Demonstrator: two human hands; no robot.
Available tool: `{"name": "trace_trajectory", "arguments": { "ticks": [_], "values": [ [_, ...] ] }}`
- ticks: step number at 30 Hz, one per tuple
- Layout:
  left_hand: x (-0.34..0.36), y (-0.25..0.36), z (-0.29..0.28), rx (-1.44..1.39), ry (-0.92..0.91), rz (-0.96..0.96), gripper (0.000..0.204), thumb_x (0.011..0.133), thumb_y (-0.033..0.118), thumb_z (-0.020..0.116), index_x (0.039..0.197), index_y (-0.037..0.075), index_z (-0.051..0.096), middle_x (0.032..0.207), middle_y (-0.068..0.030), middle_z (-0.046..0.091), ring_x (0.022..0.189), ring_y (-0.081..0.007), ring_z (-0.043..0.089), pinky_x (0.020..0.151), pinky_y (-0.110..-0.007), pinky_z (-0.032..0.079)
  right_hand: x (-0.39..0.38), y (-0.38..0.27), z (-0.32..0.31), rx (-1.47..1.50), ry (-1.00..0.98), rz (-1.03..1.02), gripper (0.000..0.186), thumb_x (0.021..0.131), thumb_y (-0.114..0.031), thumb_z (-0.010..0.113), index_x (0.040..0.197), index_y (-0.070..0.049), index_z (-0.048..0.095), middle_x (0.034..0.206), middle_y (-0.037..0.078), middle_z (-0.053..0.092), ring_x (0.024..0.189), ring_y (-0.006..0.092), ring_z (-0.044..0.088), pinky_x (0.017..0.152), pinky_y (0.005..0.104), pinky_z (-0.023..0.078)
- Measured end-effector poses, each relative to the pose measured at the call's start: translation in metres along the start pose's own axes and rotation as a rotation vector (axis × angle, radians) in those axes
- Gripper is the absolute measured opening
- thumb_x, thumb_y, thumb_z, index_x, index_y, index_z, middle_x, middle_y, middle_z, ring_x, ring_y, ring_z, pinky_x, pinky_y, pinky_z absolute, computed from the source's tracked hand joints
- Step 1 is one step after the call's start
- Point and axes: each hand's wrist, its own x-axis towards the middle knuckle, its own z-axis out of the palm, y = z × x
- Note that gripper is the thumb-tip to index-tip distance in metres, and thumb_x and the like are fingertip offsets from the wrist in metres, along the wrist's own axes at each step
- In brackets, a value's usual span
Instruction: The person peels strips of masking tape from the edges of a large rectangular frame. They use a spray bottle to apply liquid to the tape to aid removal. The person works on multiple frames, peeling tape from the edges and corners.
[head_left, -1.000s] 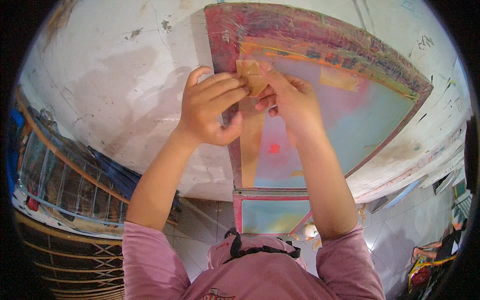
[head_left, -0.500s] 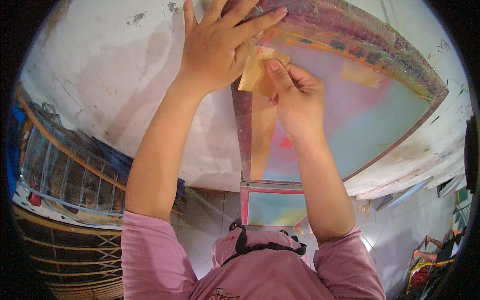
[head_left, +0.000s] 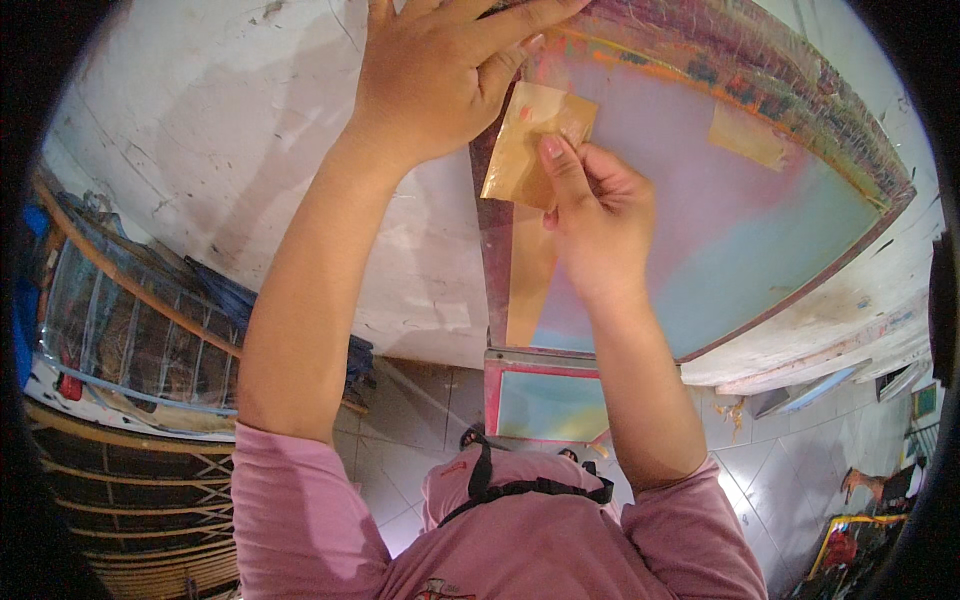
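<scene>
Tape [head_left: 522,150] juts leftward from right hand [head_left: 606,215], which pinches it; left hand [head_left: 425,85] is splayed.

We see the tape piece [head_left: 522,150] in the right hand [head_left: 610,215], before the large frame [head_left: 730,230]. The left hand [head_left: 430,88] is at this frame's far left corner; nearer, we find the small frame [head_left: 540,405].

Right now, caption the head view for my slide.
Right hand pinching a glossy tan squarish sheet over a framed pink and blue panel, left hand spread across its left edge.
</scene>
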Motion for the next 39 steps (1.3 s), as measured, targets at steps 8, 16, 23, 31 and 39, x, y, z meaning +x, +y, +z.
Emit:
{"name": "trace_trajectory", "arguments": {
  "ticks": [8, 16, 23, 31, 39],
  "values": [
    [-0.001, -0.001, 0.002, -0.06, 0.002, -0.004, 0.046, 0.079, 0.041, 0.053, 0.124, 0.032, 0.046, 0.142, -0.0021, 0.025, 0.13, -0.0325, 0.017, 0.096, -0.064, 0.012, -0.006, 0.013, -0.003, -0.007, -0.005, -0.015, 0.023, 0.084, -0.018, 0.058, 0.076, 0.003, 0.062, 0.057, -0.002, 0.051, 0.054, 0.0029, 0.04, 0.046, 0.0214, 0.033],
    [0.0, -0.005, 0.006, 0.012, -0.046, 0.015, 0.062, 0.07, 0.055, 0.057, 0.127, 0.035, 0.04, 0.144, -0.0022, 0.017, 0.131, -0.0334, 0.012, 0.096, -0.064, 0.012, -0.014, 0.024, -0.006, -0.032, 0.02, -0.01, 0.02, 0.084, -0.016, 0.058, 0.077, 0.003, 0.062, 0.058, 0.0, 0.053, 0.054, 0.0035, 0.043, 0.047, 0.0208, 0.035],
    [-0.002, -0.005, 0.006, 0.006, -0.039, 0.015, 0.064, 0.069, 0.055, 0.058, 0.127, 0.035, 0.04, 0.144, -0.002, 0.018, 0.131, -0.0339, 0.012, 0.096, -0.065, 0.012, -0.023, 0.034, -0.01, -0.115, 0.022, 0.002, 0.021, 0.084, -0.016, 0.058, 0.075, 0.003, 0.06, 0.056, 0.001, 0.052, 0.054, 0.0036, 0.042, 0.046, 0.0216, 0.034],
    [-0.001, -0.004, 0.007, 0.019, -0.043, 0.01, 0.067, 0.069, 0.05, 0.061, 0.129, 0.035, 0.037, 0.143, -0.0021, 0.019, 0.131, -0.0341, 0.012, 0.097, -0.064, 0.012, -0.032, 0.049, -0.016, -0.178, 0.028, -0.082, 0.021, 0.084, -0.016, 0.058, 0.076, 0.003, 0.06, 0.056, 0.0, 0.049, 0.054, 0.0032, 0.04, 0.046, 0.0209, 0.034],
    [-0.042, 0.051, 0.022, -0.094, 0.403, -0.344, 0.05, 0.066, 0.028, 0.071, 0.107, 0.004, 0.054, 0.109, -0.0102, 0.056, 0.095, -0.0257, 0.053, 0.082, -0.036, 0.038, -0.033, 0.047, -0.033, -0.263, -0.108, -0.141, 0.022, 0.082, -0.02, 0.06, 0.087, 0.001, 0.06, 0.068, 0.009, 0.056, 0.058, 0.0117, 0.051, 0.05, 0.0245, 0.04]
  ]
}}
